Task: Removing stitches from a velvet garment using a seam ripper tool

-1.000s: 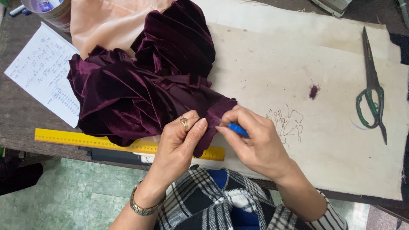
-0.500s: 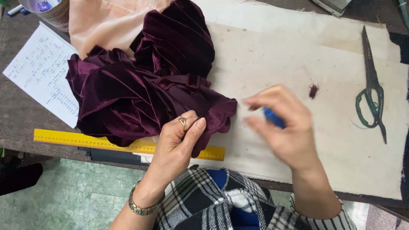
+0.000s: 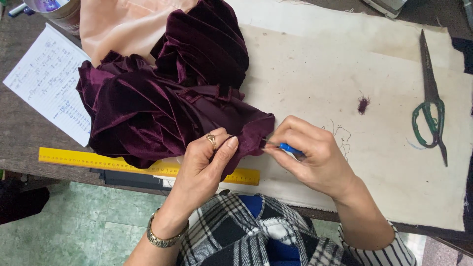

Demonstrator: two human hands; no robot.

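The left hand (image 3: 204,160) pinches the near edge of a dark purple velvet cloth (image 3: 167,93), with its grip closed on the fabric, thumb on top. A gold ring (image 3: 212,141) sits on one finger and a metal bracelet (image 3: 165,236) goes round the wrist. The right hand (image 3: 313,157) has its grip closed on a small tool with a blue handle (image 3: 288,148). Most of the handle is hidden inside the fingers, and the thin metal tip points at the cloth edge; it is too small to tell if it touches. The tool looks like a seam ripper, but it is hard to be sure. The velvet lies bunched up in a heap on the worktop (image 3: 22,133), and its folds hide what is under it. A peach cloth (image 3: 118,24) peeks out behind it and is cut off at the top. A big cream cloth (image 3: 345,69) covers the right part of the worktop. A tiny tuft of purple threads (image 3: 363,104) lies on it, and some loose threads (image 3: 340,135) lie near the right hand. Old dark scissors with green handles (image 3: 429,106) lie far to the right. A yellow ruler (image 3: 98,160) lies along the near edge, partly under the velvet and the left hand. A sheet of paper with writing (image 3: 49,83) lies on the left, and a tin (image 3: 51,9) at the top is cut off.
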